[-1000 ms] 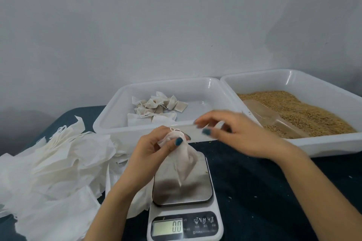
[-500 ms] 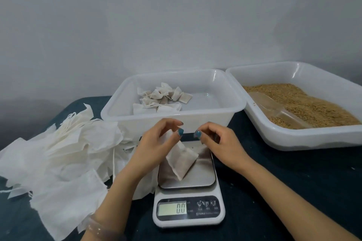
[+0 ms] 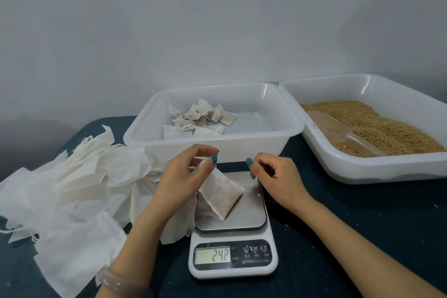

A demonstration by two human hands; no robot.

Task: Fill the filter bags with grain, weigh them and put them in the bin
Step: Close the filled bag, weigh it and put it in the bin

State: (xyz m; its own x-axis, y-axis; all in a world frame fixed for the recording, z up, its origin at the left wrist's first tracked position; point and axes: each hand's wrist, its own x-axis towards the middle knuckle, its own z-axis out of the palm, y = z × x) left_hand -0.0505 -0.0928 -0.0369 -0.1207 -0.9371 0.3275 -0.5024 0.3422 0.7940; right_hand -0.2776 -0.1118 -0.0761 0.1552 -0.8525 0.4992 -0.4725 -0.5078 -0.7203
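Note:
A filled white filter bag (image 3: pixel 221 195) lies tilted on the steel platform of a small white kitchen scale (image 3: pixel 246 213), whose display (image 3: pixel 212 255) reads 24.2. My left hand (image 3: pixel 179 176) holds the bag's gathered top between thumb and fingers. Just right of the bag, my right hand (image 3: pixel 275 176) hovers over the platform's back right corner with loosely curled fingers and nothing visible in them. Behind the scale stands the white plastic bin (image 3: pixel 242 150), with several filled bags (image 3: pixel 200 118) at its back left.
A second white tray (image 3: pixel 362 172) at the right holds brown grain (image 3: pixel 387 133) with a clear plastic scoop (image 3: pixel 338 130) lying in it. A loose heap of empty filter bags (image 3: pixel 72 181) covers the dark tabletop at the left. A grey wall stands close behind.
The bag has come down from above the platform and now rests on it. The display went from 0.0 to 24.2. My right hand has drawn back from the bag's top.

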